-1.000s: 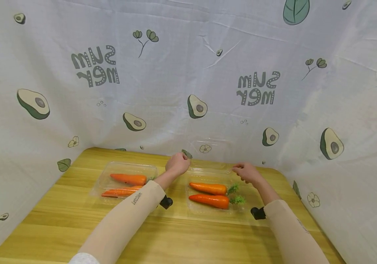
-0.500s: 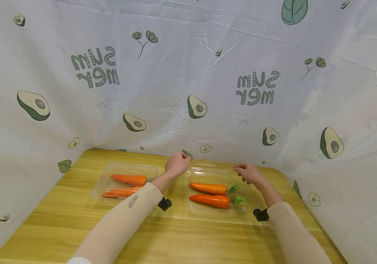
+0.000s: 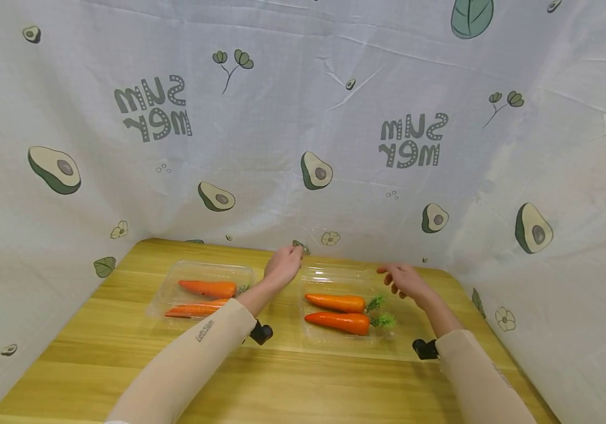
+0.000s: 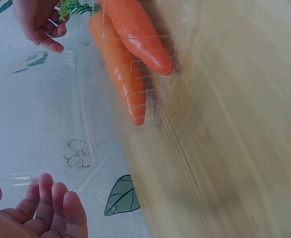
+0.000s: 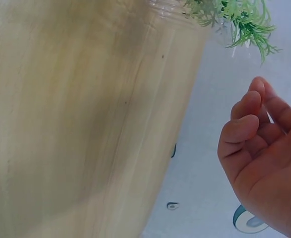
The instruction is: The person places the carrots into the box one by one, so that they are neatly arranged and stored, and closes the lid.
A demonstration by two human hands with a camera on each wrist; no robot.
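Observation:
Two orange carrots with green tops, an upper carrot [image 3: 334, 302] and a lower carrot [image 3: 337, 322], lie side by side in a clear plastic clamshell box [image 3: 315, 338]. Its transparent lid [image 4: 31, 114] is raised at the back, hard to make out against the cloth. My left hand [image 3: 283, 266] is by the lid's left edge, fingers loosely bent and thumb apart from them; whether the fingertips touch the lid I cannot tell. On the other side, my right hand [image 3: 404, 281] hovers near the box's back right corner with relaxed fingers, holding nothing.
To the left, another clear plastic box [image 3: 212, 270] contains more carrots, partly hidden behind my left forearm. A wooden table [image 3: 303, 383] lies beneath everything. Printed cloth [image 3: 281, 118] hangs close behind the boxes and along both sides.
My left hand has shifted slightly left, and my right hand slightly right, away from the lid. The lid's outline shows more faintly in the head view. The carrots have not moved.

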